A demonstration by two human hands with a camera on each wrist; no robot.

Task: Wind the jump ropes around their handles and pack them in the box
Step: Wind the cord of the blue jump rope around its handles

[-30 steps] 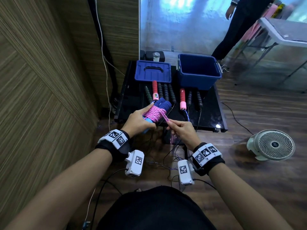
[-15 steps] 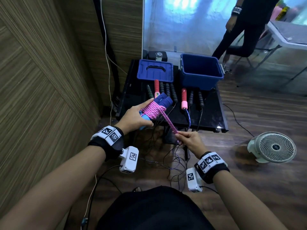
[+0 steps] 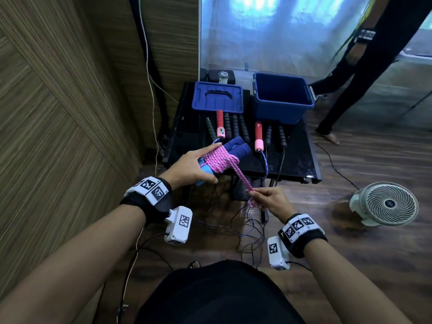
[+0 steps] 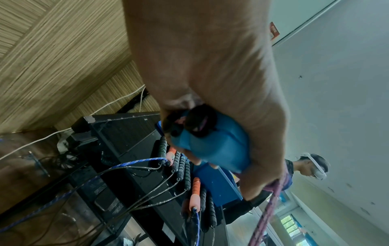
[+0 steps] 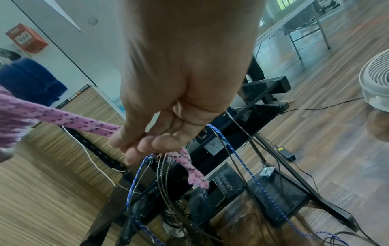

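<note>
Pulling pink rope (image 3: 242, 175) taut — right hand (image 3: 271, 199)

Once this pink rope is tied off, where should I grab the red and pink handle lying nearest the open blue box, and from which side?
Grip the red-and-pink jump rope handle around its ribbed red middle, coming from above. It lies flat on the black table with black foam handles close beside it, so its sides look crowded. Its blue braided rope hangs off the near end.
</note>
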